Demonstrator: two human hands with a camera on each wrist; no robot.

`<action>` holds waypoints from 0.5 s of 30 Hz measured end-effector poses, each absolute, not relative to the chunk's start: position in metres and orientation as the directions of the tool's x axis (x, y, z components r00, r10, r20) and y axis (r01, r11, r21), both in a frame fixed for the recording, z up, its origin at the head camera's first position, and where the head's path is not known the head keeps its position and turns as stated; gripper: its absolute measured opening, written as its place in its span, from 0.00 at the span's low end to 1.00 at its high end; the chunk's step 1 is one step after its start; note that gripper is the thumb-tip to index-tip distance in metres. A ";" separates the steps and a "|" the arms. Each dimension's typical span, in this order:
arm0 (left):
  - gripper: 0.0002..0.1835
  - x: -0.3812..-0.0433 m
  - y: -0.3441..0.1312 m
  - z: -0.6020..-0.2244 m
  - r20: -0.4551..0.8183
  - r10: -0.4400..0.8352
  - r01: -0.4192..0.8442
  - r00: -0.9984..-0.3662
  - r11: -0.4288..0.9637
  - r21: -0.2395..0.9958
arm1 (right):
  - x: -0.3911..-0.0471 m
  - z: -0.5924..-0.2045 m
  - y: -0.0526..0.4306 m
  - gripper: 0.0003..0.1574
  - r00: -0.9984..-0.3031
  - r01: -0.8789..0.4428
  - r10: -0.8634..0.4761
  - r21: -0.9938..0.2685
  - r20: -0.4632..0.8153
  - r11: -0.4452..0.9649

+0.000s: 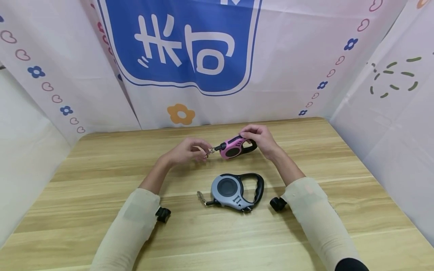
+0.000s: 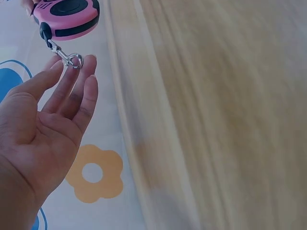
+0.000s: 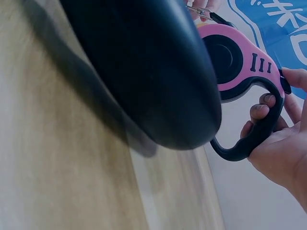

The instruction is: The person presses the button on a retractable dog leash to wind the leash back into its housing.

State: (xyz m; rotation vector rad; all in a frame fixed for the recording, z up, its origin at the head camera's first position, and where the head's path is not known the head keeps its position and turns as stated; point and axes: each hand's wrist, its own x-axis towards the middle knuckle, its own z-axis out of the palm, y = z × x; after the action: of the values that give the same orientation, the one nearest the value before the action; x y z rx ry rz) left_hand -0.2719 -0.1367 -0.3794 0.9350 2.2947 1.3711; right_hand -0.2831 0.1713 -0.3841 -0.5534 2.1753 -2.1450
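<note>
A pink and black retractable dog leash (image 1: 233, 147) is held up near the back of the table. My right hand (image 1: 260, 138) grips its black loop handle (image 3: 268, 125); in the right wrist view the fingers pass through the loop and the thumb lies at the button. From the nozzle hangs a silver metal clip (image 2: 72, 59). My left hand (image 1: 190, 150) holds this clip at its fingertips, thumb beside it and the other fingers fairly extended. Nearer to me, a larger grey and black retractable leash (image 1: 228, 188) lies flat, its clip (image 1: 201, 197) pointing left.
The wooden table (image 1: 84, 195) meets a printed white cloth (image 1: 288, 67) at its back edge. Black wrist mounts sit under both sleeves, the left one (image 1: 163, 214) and the right one (image 1: 278, 204). A large dark rounded shape (image 3: 148, 72) blocks much of the right wrist view.
</note>
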 end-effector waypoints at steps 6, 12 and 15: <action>0.16 -0.270 -0.140 -0.379 0.056 0.670 0.369 -0.740 0.334 0.868 | -0.282 -0.382 0.171 0.06 -0.940 -0.209 -0.270 -0.977 0.210 -0.031; 0.16 -0.269 -0.146 -0.377 0.039 0.664 0.360 -0.747 0.354 0.863 | -0.286 -0.385 0.171 0.07 -0.945 -0.197 -0.255 -0.978 0.207 -0.064; 0.16 -0.267 -0.152 -0.375 0.025 0.661 0.362 -0.750 0.379 0.852 | -0.287 -0.386 0.169 0.06 -0.947 -0.201 -0.249 -0.979 0.205 -0.043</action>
State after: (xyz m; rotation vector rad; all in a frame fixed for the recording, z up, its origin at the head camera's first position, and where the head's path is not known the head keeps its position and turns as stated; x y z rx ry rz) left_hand -0.2670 -0.1525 -0.3750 0.8956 2.3236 1.3136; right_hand -0.2874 0.1692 -0.3859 -0.5052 2.1497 -2.1866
